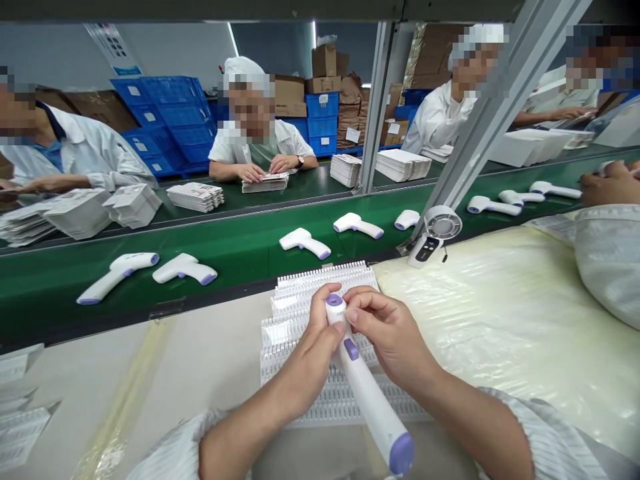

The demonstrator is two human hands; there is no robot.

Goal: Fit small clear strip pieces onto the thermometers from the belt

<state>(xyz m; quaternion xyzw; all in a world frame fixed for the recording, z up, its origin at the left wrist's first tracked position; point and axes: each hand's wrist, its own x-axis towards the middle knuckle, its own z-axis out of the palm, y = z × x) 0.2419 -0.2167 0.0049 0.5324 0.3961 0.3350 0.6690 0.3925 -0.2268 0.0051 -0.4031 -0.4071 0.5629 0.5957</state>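
Note:
A white infrared thermometer [370, 393] with purple parts points its purple-ringed nose away from me, its handle slanting down toward me. My left hand [310, 347] is closed around its head, thumb along the near side. At the right side of the head, my right hand [393, 330] has its thumb and forefinger pinched together against the casing. Whatever small thing those fingertips may hold is hidden. Beneath both hands lie overlapping white sheets [285, 363] with rows of small printed labels.
Several thermometers [305, 243] lie along the green conveyor belt [245, 243] beyond the table. A small white fan [436, 230] stands by the slanted metal post [475, 143]. Yellowish plastic wrap [480, 307] covers the right side. Co-workers sit opposite with paper stacks [195, 195]; another's sleeve [610, 260] is at right.

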